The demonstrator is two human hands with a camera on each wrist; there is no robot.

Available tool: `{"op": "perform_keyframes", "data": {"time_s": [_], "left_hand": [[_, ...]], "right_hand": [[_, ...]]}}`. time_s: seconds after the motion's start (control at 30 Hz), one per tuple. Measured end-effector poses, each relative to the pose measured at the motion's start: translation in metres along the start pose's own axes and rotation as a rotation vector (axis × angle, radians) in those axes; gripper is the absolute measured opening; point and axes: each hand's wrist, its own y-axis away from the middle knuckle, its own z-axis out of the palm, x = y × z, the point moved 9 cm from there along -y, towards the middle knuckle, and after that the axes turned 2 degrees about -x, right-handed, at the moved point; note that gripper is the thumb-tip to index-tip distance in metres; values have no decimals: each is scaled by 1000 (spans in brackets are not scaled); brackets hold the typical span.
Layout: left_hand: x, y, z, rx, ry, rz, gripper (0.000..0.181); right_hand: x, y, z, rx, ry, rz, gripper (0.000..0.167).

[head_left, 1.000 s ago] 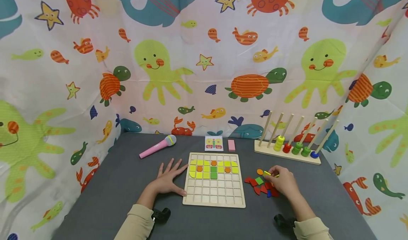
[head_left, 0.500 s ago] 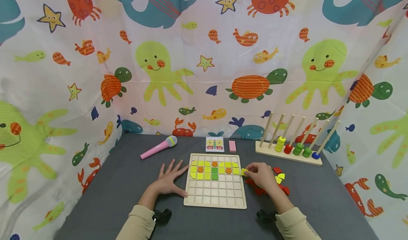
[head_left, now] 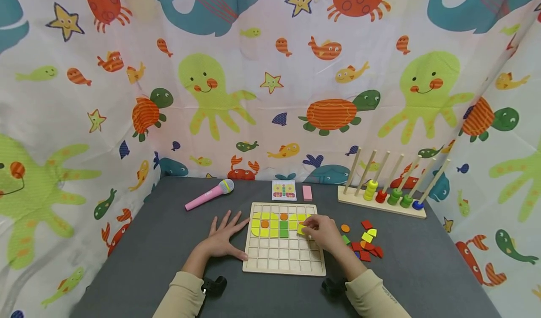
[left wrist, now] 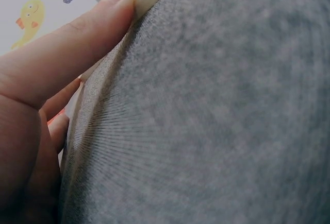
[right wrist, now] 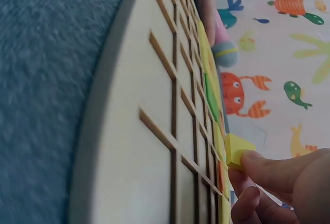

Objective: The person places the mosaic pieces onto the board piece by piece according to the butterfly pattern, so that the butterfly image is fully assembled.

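Note:
A wooden grid board (head_left: 284, 263) lies on the dark table, its upper rows partly filled with yellow, orange and green tiles. My left hand (head_left: 221, 239) lies flat beside it, fingers spread, with the thumb and a fingertip touching the board's left edge. Over the right part of the board, my right hand (head_left: 327, 235) pinches a yellow tile (right wrist: 238, 152) between thumb and finger. That hand covers some of the cells at the right edge. In the right wrist view the pinched tile is tilted above the filled row. A green tile (head_left: 283, 233) sits near the board's middle.
Loose tiles (head_left: 367, 256) in red, yellow, orange, green and blue lie right of the board. Behind it are a butterfly pattern card (head_left: 284, 190) and a pink block (head_left: 307, 193). A toy microphone (head_left: 209, 195) lies back left; a peg stand with rings (head_left: 382, 204) stands back right.
My right hand has picked a yellow tile from the loose pile and carried it left over the board. Two yellow tiles now show among the loose ones. My left hand stays in place.

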Motion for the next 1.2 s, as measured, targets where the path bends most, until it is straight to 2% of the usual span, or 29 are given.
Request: {"op": "perform_keyframes", "data": {"time_s": [0.3, 0.63, 0.97, 1.2], "left_hand": [[1, 1, -1, -8, -1, -7, 122], [2, 2, -2, 0, -8, -22, 118], [3, 1, -4, -5, -9, -22, 119], [0, 0, -1, -3, -12, -21, 118]], "right_hand": [[1, -3, 19, -38, -11, -11, 8], [-15, -1, 26, -26, 108, -28, 9], [-15, 0, 21, 3, 97, 0, 10], [-9, 7, 1, 40, 74, 12, 13]]}}
